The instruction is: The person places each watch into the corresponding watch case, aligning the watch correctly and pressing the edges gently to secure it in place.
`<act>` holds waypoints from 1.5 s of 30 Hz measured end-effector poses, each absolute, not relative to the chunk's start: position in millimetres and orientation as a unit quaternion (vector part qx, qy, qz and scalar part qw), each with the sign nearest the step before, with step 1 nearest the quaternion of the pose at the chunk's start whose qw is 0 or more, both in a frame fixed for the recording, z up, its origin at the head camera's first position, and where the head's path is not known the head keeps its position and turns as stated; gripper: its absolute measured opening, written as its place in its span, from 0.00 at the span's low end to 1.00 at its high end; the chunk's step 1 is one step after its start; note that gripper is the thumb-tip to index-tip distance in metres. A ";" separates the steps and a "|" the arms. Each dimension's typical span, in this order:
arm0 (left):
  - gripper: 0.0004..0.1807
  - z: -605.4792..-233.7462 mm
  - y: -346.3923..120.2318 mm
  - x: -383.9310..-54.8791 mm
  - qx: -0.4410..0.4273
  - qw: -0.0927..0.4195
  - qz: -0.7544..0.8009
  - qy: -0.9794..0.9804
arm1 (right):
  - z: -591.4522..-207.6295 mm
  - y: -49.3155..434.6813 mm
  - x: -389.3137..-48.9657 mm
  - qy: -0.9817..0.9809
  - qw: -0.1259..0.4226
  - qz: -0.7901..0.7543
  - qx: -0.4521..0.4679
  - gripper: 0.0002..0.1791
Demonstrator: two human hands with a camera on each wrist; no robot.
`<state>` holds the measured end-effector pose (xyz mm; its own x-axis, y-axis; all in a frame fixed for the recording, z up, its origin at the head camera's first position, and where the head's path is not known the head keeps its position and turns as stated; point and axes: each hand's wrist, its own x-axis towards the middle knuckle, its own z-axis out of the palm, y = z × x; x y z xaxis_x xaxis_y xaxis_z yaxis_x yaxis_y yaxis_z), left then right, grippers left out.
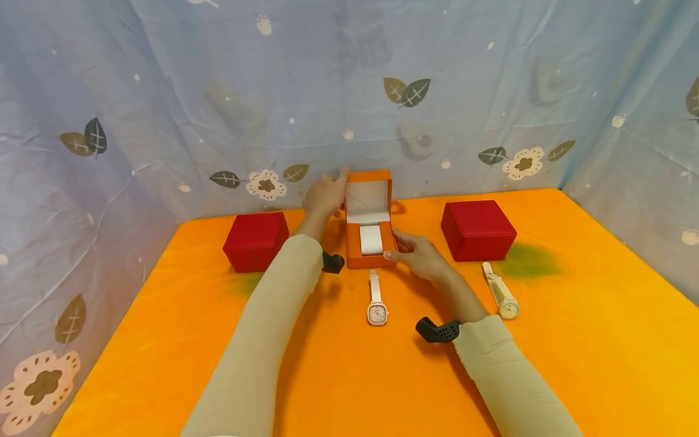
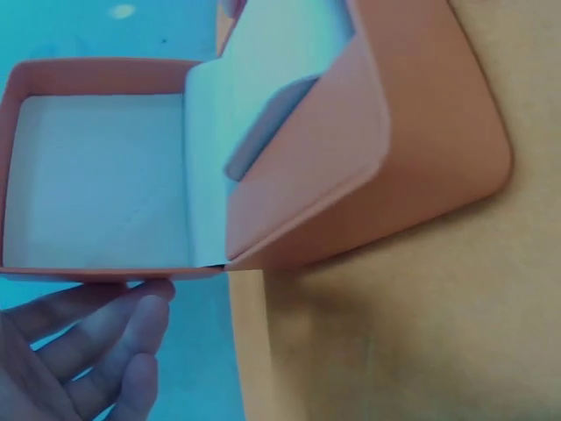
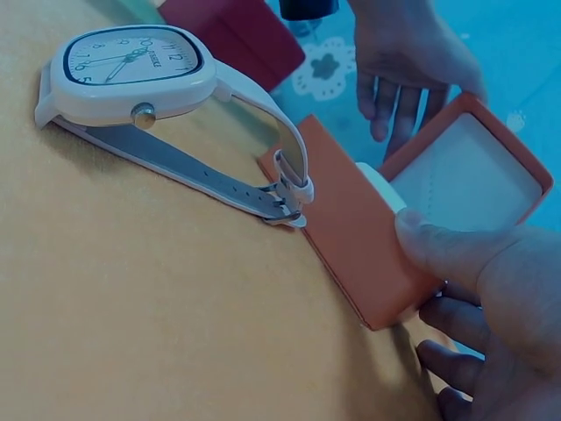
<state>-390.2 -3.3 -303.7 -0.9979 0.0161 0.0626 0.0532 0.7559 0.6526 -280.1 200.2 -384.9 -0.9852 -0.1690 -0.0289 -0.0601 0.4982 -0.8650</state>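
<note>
"Where was the orange box (image 1: 367, 262)?"
"On the table (image 1: 338, 370), just behind the square watch (image 1: 377, 313)."
"And the hands?"
"The left hand (image 1: 324, 195), fingers loosely extended, touched the raised lid (image 1: 369, 199); the right hand (image 1: 422, 258) gripped the front corner."

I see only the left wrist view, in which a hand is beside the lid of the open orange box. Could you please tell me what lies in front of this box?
Observer: A white watch lies in front of the orange box, with its strap end toward it.
Operator: Thank you. And which things are standing at the two sides?
Observer: In the head view, a closed box stands on each side: the left red box and the right red box.
Operator: Please, what is the right hand doing?
Observer: The right hand holds the orange box at its front right corner.
</note>
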 end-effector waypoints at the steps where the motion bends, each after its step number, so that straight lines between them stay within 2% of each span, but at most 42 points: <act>1: 0.44 -302.4 -3.5 -390.1 -0.019 0.026 -0.350 -0.936 | -384.0 200.1 -280.1 0.863 0.055 -0.498 -0.065 0.41; 5: 0.40 -299.3 -4.3 -391.1 -0.021 0.024 -0.350 -0.936 | -381.2 199.6 -280.2 0.862 0.055 -0.500 -0.065 0.41; 12: 0.45 -302.2 -4.3 -394.6 -0.009 0.005 -0.334 -0.943 | -384.9 199.1 -281.2 0.857 0.058 -0.508 -0.065 0.41; 19: 0.45 -305.6 -3.1 -391.3 -0.013 0.033 -0.320 -0.947 | -384.2 198.4 -279.1 0.856 0.059 -0.510 -0.056 0.41; 24: 0.41 -308.1 -4.3 -389.2 -0.013 0.074 -0.301 -0.951 | -384.4 197.0 -279.4 0.862 0.061 -0.500 -0.049 0.42; 31: 0.38 -306.2 -14.8 -386.2 -0.029 0.099 -0.298 -0.949 | -383.7 198.5 -279.5 0.864 0.065 -0.497 -0.044 0.43; 45: 0.25 -311.1 -53.2 -372.4 -0.140 0.076 -0.229 -0.960 | -384.3 199.7 -280.6 0.861 0.068 -0.502 -0.047 0.42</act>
